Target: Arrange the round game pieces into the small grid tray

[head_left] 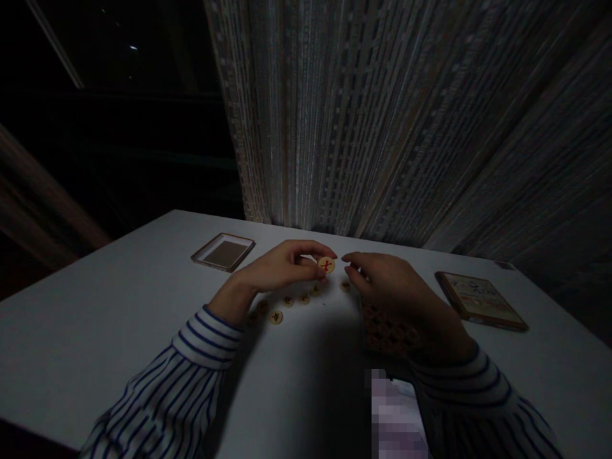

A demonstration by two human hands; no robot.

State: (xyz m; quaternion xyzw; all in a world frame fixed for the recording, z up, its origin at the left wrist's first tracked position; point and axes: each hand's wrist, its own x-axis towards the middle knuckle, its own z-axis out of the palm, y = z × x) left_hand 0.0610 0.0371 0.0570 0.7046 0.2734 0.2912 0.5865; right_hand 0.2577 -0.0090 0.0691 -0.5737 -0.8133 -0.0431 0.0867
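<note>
Far left: shallow tray (pixel 201 257) on the worktop (pixel 124 299), well apart from the action. Next, loose discs (pixel 276 317) scattered by the left wrist; a sleeve or wrist drag could knock them, since the cuff hangs close. Left hand (pixel 282 264) has the red-marked disc (pixel 326 265) pinched at the fingertips, raised above the worktop, face toward the camera. Edge grip looks thin, so a slip could drop it onto the discs below. Right hand (pixel 396 280) just beside it, thumb and fingertips apart, nothing visible between them. Lone disc (pixel 345 285) under its thumb, easy to nudge. Disc cluster (pixel 387 330) under the forearm, in shadow; dim light could cause a misread. Far right: picture-topped box (pixel 482 299), clear of the arm.
</note>
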